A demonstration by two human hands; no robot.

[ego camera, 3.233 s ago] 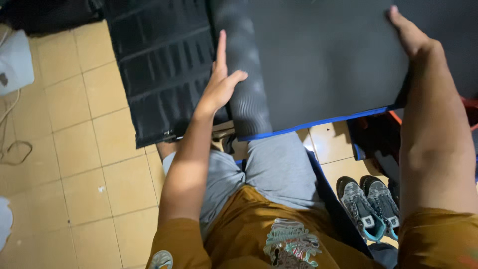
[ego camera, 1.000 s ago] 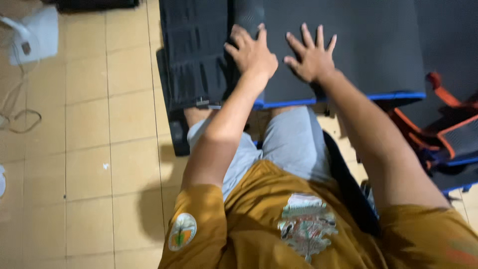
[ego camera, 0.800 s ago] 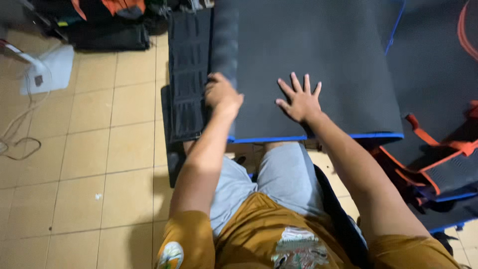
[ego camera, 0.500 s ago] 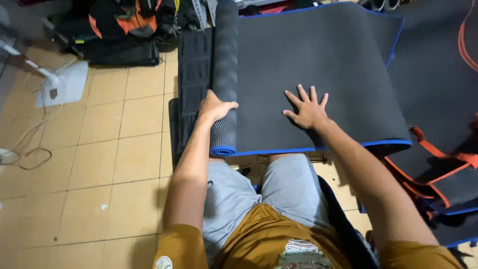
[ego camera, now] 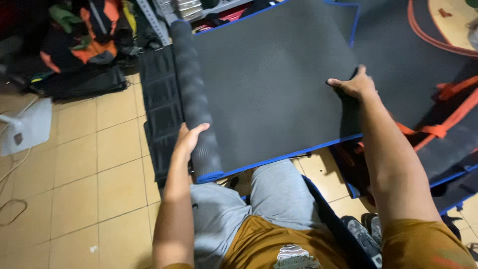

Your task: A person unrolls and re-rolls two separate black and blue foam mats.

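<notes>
I see my left hand (ego camera: pixel 188 142) cupped against the outer side of the rolled-up part of the dark grey mat (ego camera: pixel 271 94), fingers curled over the roll near its near end, so that grip is wrapped on the roll rather than lying flat. My right hand (ego camera: pixel 354 85) is out at the mat's right edge, fingers pinched on that edge with the thumb on top, clamped on the sheet itself. The mat lies partly unrolled across my lap and over the tiled floor (ego camera: pixel 99 189), its blue trim (ego camera: pixel 294 155) running along the near edge just above my grey shorts (ego camera: pixel 259 199). The roll (ego camera: pixel 194 99) stretches away from me along the mat's left side, its ribbed surface facing up (the far end reaches the clutter at the top). Just beside the roll on the left lies a black padded panel (ego camera: pixel 157 119), flat on the floor. To the right, touching or under the mat's right edge, is more dark material with orange straps (ego camera: pixel 433 130). A pair of grey shoes (ego camera: pixel 363 234) sits by my right knee. A white device (ego camera: pixel 27 130) with a cord rests at the floor's left edge, well apart from the mat.
</notes>
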